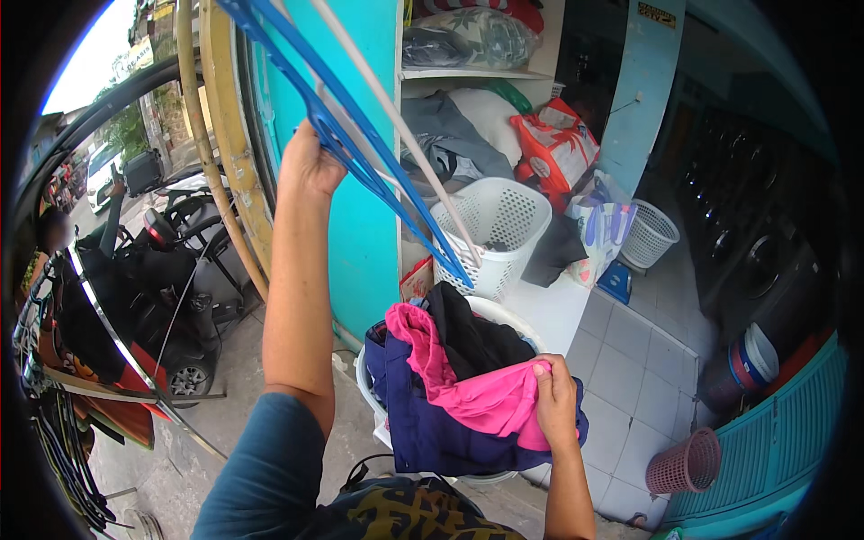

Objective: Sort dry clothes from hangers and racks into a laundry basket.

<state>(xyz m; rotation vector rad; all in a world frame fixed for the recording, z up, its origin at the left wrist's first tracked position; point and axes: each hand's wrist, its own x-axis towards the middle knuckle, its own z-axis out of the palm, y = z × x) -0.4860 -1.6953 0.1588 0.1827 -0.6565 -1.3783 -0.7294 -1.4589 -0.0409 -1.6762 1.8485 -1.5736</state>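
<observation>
Raised in front of me, my left hand (312,160) grips several plastic hangers, among them a blue hanger (351,156) and a whitish hanger (398,128). Their far ends reach down in front of a white perforated basket (499,209). Lower down, my right hand (557,405) pinches the edge of a pink garment (472,398). That cloth lies across a heap of clothes, with a dark blue garment (425,439) under it and a black garment (479,337) behind. The heap fills a white laundry basket (516,317) close to my body.
Shelves to the front hold bagged laundry (472,37) and a red-and-white bag (557,145). A small pinkish waste basket (683,462) stands by the teal louvred door (763,432). At left are a wooden pole (216,162), black hangers (64,459), a person (101,290) and a parked motorcycle (185,233).
</observation>
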